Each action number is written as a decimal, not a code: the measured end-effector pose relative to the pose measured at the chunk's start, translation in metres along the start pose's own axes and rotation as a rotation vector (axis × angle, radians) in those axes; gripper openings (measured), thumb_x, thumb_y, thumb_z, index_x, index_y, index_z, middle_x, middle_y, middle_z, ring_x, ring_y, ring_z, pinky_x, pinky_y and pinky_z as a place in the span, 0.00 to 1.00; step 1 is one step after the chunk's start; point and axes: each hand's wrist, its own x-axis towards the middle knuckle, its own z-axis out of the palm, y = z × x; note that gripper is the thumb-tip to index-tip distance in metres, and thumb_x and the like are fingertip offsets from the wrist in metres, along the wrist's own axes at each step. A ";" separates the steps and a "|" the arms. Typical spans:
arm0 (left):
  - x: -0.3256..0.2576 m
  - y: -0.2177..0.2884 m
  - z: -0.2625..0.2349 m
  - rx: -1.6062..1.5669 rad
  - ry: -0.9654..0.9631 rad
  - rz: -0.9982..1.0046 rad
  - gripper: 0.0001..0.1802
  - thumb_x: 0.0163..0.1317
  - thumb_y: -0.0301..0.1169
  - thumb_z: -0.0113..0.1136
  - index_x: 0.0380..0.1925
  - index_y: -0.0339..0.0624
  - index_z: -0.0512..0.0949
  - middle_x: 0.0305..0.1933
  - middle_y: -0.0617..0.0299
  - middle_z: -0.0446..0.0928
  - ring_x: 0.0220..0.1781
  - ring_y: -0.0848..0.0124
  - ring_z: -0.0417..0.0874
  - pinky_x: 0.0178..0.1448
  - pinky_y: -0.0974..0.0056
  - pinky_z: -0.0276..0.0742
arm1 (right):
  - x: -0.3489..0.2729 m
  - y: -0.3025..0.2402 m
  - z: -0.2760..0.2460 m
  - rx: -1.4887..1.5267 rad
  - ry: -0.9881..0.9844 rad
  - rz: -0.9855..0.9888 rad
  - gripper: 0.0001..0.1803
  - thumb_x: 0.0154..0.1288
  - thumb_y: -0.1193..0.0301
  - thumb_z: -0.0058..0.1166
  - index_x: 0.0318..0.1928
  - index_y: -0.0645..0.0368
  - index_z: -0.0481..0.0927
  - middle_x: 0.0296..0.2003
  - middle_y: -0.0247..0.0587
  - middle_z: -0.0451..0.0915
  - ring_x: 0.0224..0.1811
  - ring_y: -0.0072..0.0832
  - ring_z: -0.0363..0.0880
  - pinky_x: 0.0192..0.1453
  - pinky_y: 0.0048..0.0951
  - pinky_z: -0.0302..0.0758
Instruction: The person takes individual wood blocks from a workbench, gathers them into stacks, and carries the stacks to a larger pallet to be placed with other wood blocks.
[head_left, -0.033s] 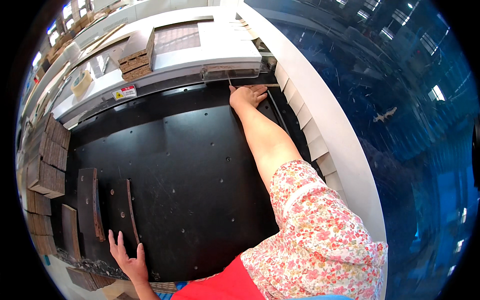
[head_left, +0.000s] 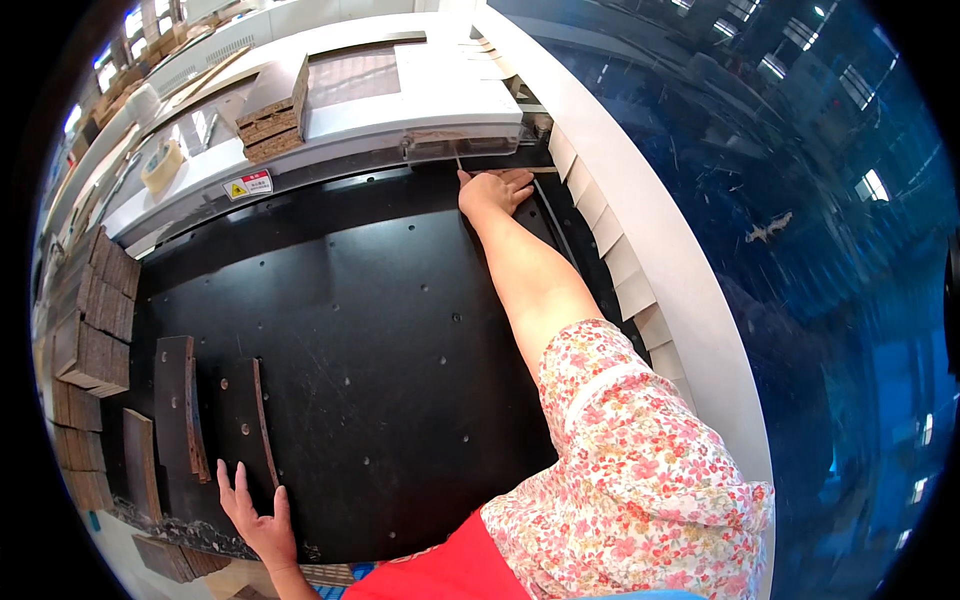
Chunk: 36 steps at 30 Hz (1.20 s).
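Note:
My right hand (head_left: pixel 495 192) reaches to the far right corner of the black machine table (head_left: pixel 380 330). Its fingers are stretched out, palm down, against the front of the white beam; a thin pale edge (head_left: pixel 543 170), maybe of a board, shows beside the fingertips. What lies under the palm is hidden. Near the front left, my left hand (head_left: pixel 262 515) is open with fingers spread, its fingertips close to a narrow dark board (head_left: pixel 245 425) with holes in it. Left of that lie a second dark board (head_left: pixel 175 400) with a rough brown edge and a shorter board (head_left: pixel 140 460).
Stacks of cut particleboard (head_left: pixel 95 350) line the left edge. On the white beam (head_left: pixel 350 120) rest a few board pieces (head_left: pixel 272 125), a tape roll (head_left: pixel 162 165) and a warning label (head_left: pixel 248 186). A white rail with overlapping flaps (head_left: pixel 625 275) bounds the right side.

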 end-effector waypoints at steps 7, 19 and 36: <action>0.001 -0.001 0.002 -0.029 0.018 0.040 0.36 0.49 0.27 0.68 0.61 0.42 0.70 0.72 0.50 0.59 0.70 0.50 0.62 0.72 0.52 0.57 | -0.014 0.013 -0.001 -0.011 0.037 -0.101 0.45 0.66 0.39 0.43 0.65 0.69 0.66 0.73 0.60 0.48 0.77 0.49 0.41 0.76 0.46 0.38; 0.000 -0.004 -0.006 0.071 0.136 -0.022 0.43 0.44 0.43 0.74 0.61 0.36 0.70 0.61 0.43 0.70 0.63 0.48 0.68 0.67 0.51 0.61 | -0.139 0.020 -0.009 -0.244 0.110 -0.485 0.34 0.68 0.48 0.38 0.58 0.64 0.76 0.68 0.58 0.62 0.71 0.47 0.57 0.70 0.45 0.56; 0.022 0.027 -0.001 -0.596 -0.232 0.317 0.50 0.39 0.29 0.76 0.66 0.44 0.61 0.62 0.50 0.65 0.66 0.54 0.66 0.69 0.56 0.64 | -0.288 0.015 -0.106 0.139 -0.577 -1.417 0.37 0.57 0.67 0.64 0.65 0.66 0.66 0.68 0.46 0.65 0.73 0.37 0.58 0.74 0.32 0.56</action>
